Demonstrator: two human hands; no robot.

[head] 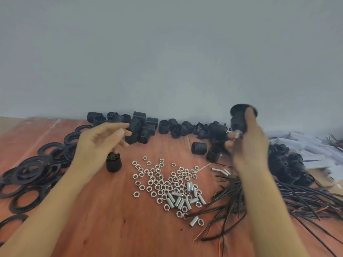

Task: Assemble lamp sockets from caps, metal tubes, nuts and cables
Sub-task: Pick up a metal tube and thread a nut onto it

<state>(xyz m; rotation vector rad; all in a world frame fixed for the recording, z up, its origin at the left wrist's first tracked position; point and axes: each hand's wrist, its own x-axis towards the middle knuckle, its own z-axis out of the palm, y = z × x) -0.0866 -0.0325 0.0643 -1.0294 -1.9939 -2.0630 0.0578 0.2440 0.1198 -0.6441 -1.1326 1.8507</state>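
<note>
Black socket cap (pixel 239 117), raised above the table's far right, gripped by the curled fingers of the right hand (pixel 250 141); a short metal tube (pixel 237 134) projects from its lower end, blurred. Left hand (pixel 96 143): fingers loosely spread, holding nothing, above an upright black socket body (pixel 113 163). On the red-brown table (pixel 111 229): hex nuts (pixel 163 182) and loose metal tubes (pixel 181 199) at centre, cables (pixel 259 197) right, black rings (pixel 33 173) left, threaded shells (pixel 141 125) along the wall.
</note>
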